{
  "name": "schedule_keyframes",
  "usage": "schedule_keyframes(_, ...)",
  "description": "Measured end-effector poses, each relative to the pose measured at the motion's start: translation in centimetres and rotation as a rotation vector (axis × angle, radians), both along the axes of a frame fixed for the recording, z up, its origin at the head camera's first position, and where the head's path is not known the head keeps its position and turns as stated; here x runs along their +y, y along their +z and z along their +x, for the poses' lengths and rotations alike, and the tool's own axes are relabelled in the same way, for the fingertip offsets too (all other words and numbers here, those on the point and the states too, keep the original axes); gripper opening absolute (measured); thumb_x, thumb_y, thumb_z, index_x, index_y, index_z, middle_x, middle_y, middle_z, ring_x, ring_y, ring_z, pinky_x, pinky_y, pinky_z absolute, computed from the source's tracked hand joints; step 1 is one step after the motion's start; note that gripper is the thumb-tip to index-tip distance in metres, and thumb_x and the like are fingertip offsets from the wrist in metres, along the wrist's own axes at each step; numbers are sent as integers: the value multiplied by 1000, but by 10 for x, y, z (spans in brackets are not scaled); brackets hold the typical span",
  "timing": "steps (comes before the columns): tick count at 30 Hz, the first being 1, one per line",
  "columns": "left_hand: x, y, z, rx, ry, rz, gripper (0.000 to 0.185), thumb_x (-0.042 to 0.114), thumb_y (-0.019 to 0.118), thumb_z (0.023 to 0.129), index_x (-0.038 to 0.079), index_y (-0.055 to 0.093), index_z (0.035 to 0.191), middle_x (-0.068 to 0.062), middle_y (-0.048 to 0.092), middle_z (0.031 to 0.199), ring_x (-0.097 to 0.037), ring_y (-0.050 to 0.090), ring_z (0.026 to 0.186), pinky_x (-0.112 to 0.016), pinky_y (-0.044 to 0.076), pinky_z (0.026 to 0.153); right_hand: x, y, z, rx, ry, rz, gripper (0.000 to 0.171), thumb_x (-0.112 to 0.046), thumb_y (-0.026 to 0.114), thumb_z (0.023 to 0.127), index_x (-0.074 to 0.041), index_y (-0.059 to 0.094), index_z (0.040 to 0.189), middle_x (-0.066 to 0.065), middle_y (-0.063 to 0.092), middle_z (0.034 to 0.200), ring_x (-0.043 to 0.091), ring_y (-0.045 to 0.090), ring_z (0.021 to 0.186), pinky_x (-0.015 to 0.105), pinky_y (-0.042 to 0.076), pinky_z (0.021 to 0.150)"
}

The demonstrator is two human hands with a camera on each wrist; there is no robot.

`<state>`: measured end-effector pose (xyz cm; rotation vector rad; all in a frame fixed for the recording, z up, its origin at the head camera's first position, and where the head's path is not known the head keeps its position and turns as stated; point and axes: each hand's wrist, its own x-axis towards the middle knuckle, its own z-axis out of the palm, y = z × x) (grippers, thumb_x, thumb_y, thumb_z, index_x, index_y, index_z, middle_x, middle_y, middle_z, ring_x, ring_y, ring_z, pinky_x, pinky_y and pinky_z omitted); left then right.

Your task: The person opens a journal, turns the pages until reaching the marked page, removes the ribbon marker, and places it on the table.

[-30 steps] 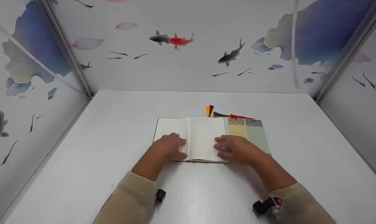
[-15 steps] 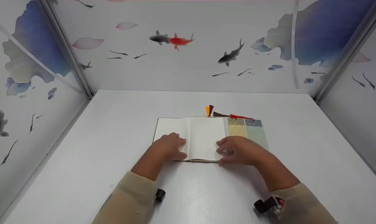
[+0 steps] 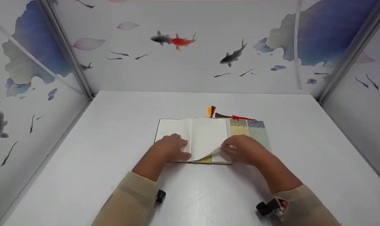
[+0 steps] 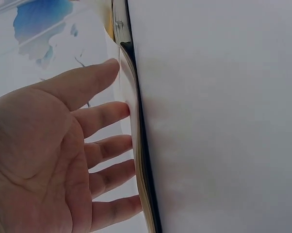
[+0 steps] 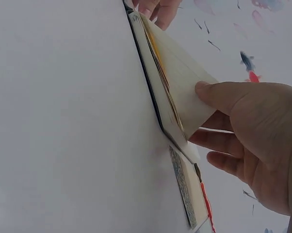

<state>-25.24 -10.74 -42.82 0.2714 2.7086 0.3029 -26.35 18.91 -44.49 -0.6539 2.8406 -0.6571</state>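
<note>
A notebook with blank cream pages lies open on the table. My left hand rests on its left page; in the left wrist view the fingers are outstretched, tips against the paper. At the lower right corner, my right hand pinches a page between thumb and fingers. That corner is lifted and bent up, also seen in the right wrist view as a raised page. Beneath it a gold-yellow patterned piece shows inside the notebook.
Right of the notebook lie a yellow bookmark and a green bookmark, partly behind my right hand. A red tassel, a brown tassel and an orange tassel lie along the top edge. Printed walls enclose the white table.
My right hand first shifted off the page's edge, then took its lower right corner and raised it, uncovering the gold-yellow piece. The left hand has stayed nearly still on the left page.
</note>
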Motion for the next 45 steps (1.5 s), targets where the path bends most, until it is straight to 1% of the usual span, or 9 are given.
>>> schedule_keyframes(9, 4, 1, -1, -17, -8, -19, 101, 87, 62, 84, 22, 51, 161, -11, 43, 170, -38, 43, 155, -59, 42, 124, -10, 9, 5, 352, 101, -72, 13, -20, 79, 99, -24, 82, 111, -7, 82, 110, 17, 76, 110, 40, 64, 98)
schedule_keyframes(12, 9, 0, 2, -3, 18, -9, 101, 87, 69, 78, 17, 61, 150, -11, 55, 154, -35, 57, 134, -54, 52, 112, -10, 10, 6, 427, 129, -91, 14, -18, 80, 98, -23, 81, 111, -8, 82, 110, 15, 76, 110, 37, 64, 98)
schedule_keyframes(16, 19, -1, 5, 22, 48, 1, 96, 83, 76, 75, 10, 67, 137, -12, 62, 131, -29, 59, 107, -48, 57, 97, -12, 9, 7, 498, 149, -111, 14, -17, 79, 98, -23, 81, 111, -8, 82, 111, 15, 76, 111, 37, 63, 100)
schedule_keyframes(23, 27, -4, 7, 42, 79, 1, 93, 77, 75, 81, 6, 65, 139, -13, 63, 130, -29, 59, 107, -48, 57, 98, -12, 8, 7, 570, 153, -129, 15, -16, 81, 97, -22, 81, 111, -7, 81, 114, 16, 76, 113, 36, 63, 101)
schedule_keyframes(30, 26, -3, 8, 55, 108, -8, 88, 76, 74, 84, 8, 65, 138, -12, 62, 127, -30, 59, 105, -48, 58, 93, -9, 9, 8, 503, 97, -127, 28, -23, 82, 97, -23, 79, 125, -5, 77, 131, 21, 71, 128, 43, 60, 108)
schedule_keyframes(33, 26, -4, 7, 60, 115, -15, 86, 77, 74, 84, 8, 65, 136, -11, 62, 123, -30, 60, 102, -47, 59, 90, -8, 10, 7, 401, 44, -111, 49, -30, 84, 95, -27, 70, 141, -4, 69, 147, 25, 63, 141, 49, 55, 114)
schedule_keyframes(38, 25, -5, 6, 83, 141, 16, 83, 74, 73, 87, 12, 61, 142, -10, 64, 125, -30, 61, 105, -47, 58, 93, -5, 9, 3, 192, -81, -36, 92, -40, 88, 89, -40, 38, 166, -2, 42, 172, 34, 41, 159, 60, 47, 119)
schedule_keyframes(42, 24, -4, 5, 148, 172, 85, 100, 69, 74, 89, 18, 37, 167, -11, 60, 147, -32, 62, 118, -51, 57, 106, -4, 2, -3, 110, -126, 34, 108, -46, 89, 86, -38, 23, 171, 0, 30, 178, 35, 34, 163, 61, 41, 123)
schedule_keyframes(45, 24, -3, 5, 245, 192, 131, 115, 66, 77, 89, 26, 12, 174, -10, 49, 163, -35, 62, 131, -53, 56, 112, -3, -4, -5, 92, -108, 77, 107, -48, 89, 86, -31, 27, 171, 1, 28, 179, 36, 34, 163, 61, 38, 126)
